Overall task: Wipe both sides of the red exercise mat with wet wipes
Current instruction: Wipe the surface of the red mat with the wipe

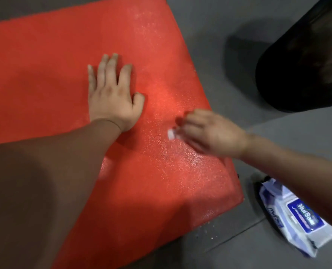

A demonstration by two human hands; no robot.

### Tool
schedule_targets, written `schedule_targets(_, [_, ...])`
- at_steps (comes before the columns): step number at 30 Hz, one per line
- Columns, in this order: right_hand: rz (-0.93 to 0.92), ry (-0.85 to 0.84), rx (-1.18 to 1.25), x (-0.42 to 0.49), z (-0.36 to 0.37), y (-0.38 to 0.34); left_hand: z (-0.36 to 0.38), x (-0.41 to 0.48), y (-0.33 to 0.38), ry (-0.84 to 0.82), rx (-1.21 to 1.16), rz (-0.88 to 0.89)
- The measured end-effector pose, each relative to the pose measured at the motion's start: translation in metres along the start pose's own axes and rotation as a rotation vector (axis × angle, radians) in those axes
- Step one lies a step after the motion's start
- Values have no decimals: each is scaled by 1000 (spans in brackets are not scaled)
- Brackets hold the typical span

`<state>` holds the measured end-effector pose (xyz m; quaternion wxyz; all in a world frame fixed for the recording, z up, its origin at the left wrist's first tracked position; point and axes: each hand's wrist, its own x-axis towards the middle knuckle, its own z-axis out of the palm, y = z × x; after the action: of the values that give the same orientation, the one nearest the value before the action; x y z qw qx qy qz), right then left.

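Left forearm fills the near foreground; left hand (110,94) lies flat on the red exercise mat (44,55), fingers straight and spread, pinning it. Mat lies on the grey floor (239,249); surface pebbled, glistening near the right hand (209,131), probably damp, possibly slick. Right hand blurred, fingers curled round a small white wet wipe (171,134) held against the mat. Judgement: mat looks like thick, soft, light foam, bendable; for turning over, take it at the free right edge. Obstacles: pack of wipes (297,216) just beside that edge; black shape (301,65) farther off, unidentified.
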<state>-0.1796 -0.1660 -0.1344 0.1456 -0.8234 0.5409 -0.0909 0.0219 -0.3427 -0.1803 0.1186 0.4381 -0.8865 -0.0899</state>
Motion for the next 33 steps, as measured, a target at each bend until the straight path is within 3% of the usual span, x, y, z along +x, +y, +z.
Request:
schedule_targets(4, [356, 250, -59, 40, -11, 48, 0, 1, 2, -63, 55, -82])
schedule_targets(7, [526, 319, -7, 53, -9, 47, -2, 6, 4, -116, 79, -94])
schedule_targets(9, [475, 320, 29, 47, -3, 27, -2, 5, 3, -122, 83, -100])
schedule_targets(13, [200, 114, 63, 14, 8, -12, -7, 17, 3, -57, 60, -141])
schedule_targets(17, [89, 93, 18, 15, 4, 1, -4, 29, -6, -15, 95, -174])
schedule_targets(33, [606, 454, 82, 164, -32, 132, 3, 33, -12, -4, 53, -267])
